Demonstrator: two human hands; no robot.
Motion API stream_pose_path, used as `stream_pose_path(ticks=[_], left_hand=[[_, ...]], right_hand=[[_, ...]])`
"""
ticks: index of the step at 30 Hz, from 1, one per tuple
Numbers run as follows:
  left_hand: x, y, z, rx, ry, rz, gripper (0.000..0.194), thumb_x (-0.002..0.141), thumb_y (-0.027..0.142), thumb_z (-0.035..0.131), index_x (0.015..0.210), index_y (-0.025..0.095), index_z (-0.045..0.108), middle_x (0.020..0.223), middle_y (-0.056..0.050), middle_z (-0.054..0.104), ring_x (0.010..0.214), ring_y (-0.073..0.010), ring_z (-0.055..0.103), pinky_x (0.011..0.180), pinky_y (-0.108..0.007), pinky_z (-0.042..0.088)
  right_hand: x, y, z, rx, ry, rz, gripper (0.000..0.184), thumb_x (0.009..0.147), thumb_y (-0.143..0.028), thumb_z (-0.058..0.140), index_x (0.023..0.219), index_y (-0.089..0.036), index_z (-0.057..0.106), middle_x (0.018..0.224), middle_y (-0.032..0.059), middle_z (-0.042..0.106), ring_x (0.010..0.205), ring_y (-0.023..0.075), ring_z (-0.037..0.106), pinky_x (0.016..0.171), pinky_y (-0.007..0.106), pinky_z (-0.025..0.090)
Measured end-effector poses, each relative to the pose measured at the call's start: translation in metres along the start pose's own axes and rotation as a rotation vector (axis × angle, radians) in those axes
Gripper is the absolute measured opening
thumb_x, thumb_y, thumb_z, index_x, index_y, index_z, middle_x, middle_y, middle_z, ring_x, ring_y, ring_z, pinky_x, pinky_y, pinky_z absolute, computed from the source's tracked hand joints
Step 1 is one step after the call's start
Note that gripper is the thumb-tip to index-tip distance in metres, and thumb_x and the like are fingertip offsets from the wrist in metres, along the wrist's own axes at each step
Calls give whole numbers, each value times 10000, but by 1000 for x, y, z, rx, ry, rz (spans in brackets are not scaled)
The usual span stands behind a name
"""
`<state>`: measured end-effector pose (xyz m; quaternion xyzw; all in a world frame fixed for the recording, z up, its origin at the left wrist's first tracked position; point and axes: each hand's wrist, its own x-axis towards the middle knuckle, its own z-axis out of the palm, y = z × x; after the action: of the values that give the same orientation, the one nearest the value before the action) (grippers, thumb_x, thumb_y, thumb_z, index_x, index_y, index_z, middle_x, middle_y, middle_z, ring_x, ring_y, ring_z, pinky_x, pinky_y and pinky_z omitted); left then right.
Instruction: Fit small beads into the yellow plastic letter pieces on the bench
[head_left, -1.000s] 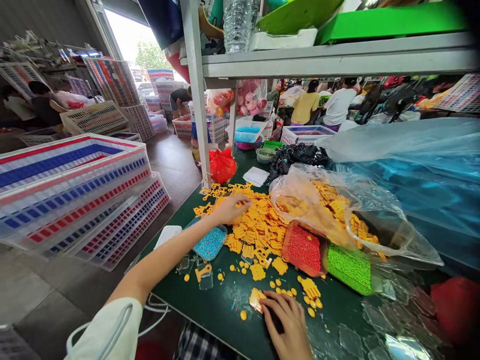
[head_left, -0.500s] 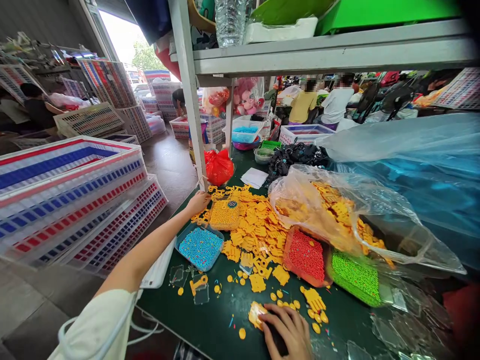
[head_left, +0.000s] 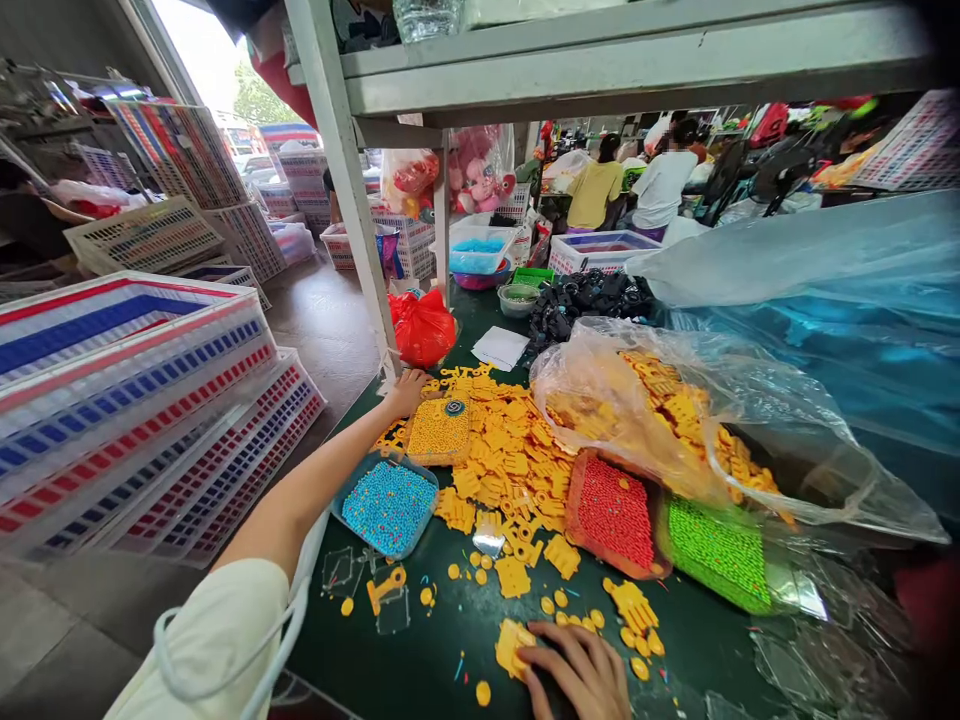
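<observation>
— Left grip point(head_left: 407, 393)?
— Eleven o'clock from right grip point(head_left: 579, 668), beside yellow links point(head_left: 463, 372); cannot tell if grasping.
— Yellow plate point(head_left: 511, 648)?
— Touched by right grip, at nine o'clock (cannot tell if pinched). Probably light, stiff, slick; best taken by opposite edges.

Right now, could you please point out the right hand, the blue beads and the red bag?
Right hand point(head_left: 586, 672), head view, back of the hand.
Blue beads point(head_left: 390, 507), head view, middle of their surface.
Red bag point(head_left: 424, 332), head view, its bulging front.
</observation>
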<state>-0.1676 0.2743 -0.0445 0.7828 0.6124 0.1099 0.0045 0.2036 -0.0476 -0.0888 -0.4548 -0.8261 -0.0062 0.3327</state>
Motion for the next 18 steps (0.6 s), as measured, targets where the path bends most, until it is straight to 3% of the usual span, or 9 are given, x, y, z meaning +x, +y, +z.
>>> stream_pose_path(ticks=[3,6,10,14,18], left_hand=[[-9,4,-4,32,-13,-9,384,920,427,514,1198,167,561,1200,-139,560,1177,-298,474,1009,-420,364],[-10,9,-11,52,-48,-45,353,950,440,468,1140,165,581,1107,-122,606,1087,-269,545,953,-375,401],[-11,17,-20,79,-96,-140,365,971,447,451,1086,135,603,1040,-109,643,1003,-249,604,891,-392,456],[-16,24,-31,92,-137,-237,330,950,422,535,1084,130,613,1071,-83,643,971,-215,624,883,-438,498],[-21,31,-53,66,-121,-320,314,932,408,576,1076,132,619,1068,-77,649,951,-203,634,860,-421,519]], right_hand=[[3,7,-6,-7,-47,-106,121,837,-326,617,915,-359,703,998,-38,731,855,221,641,759,367,458],[8,7,-15,9,-89,-120,141,829,-310,635,950,-347,698,1031,-28,727,871,219,642,748,358,477],[16,-6,-26,56,-135,-19,129,865,-300,602,959,-328,685,1053,-7,719,913,232,632,781,386,491],[21,-21,-33,123,-144,127,117,888,-272,573,940,-317,668,1060,-7,707,952,238,609,824,419,491],[24,-28,-37,190,-146,213,126,894,-246,558,937,-311,657,1065,-4,697,977,244,588,867,455,474]])
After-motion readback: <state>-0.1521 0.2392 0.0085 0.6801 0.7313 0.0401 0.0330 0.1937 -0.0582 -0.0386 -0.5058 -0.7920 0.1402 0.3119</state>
